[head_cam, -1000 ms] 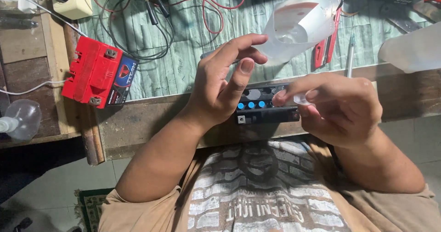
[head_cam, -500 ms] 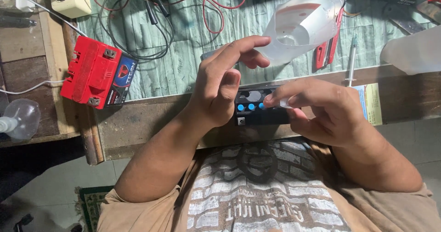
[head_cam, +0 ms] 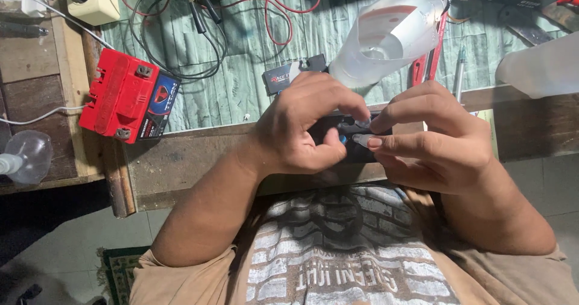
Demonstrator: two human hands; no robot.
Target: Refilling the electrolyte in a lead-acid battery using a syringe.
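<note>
Both hands have closed in: left hand (head_cam: 304,130) and right hand (head_cam: 434,145) pinch their fingers on the small black box-shaped battery (head_cam: 353,137) at frame centre, counter edge; dense, rigid, best gripped by its sides.

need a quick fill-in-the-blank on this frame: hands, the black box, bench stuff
1. Both hands, the left hand and the right hand, work on a small ____ box at the bench edge.
2. The battery lying left of the hands is ____.
3. The clear plastic jug lies on the ____ mat.

Missing words: black; red; green
</note>
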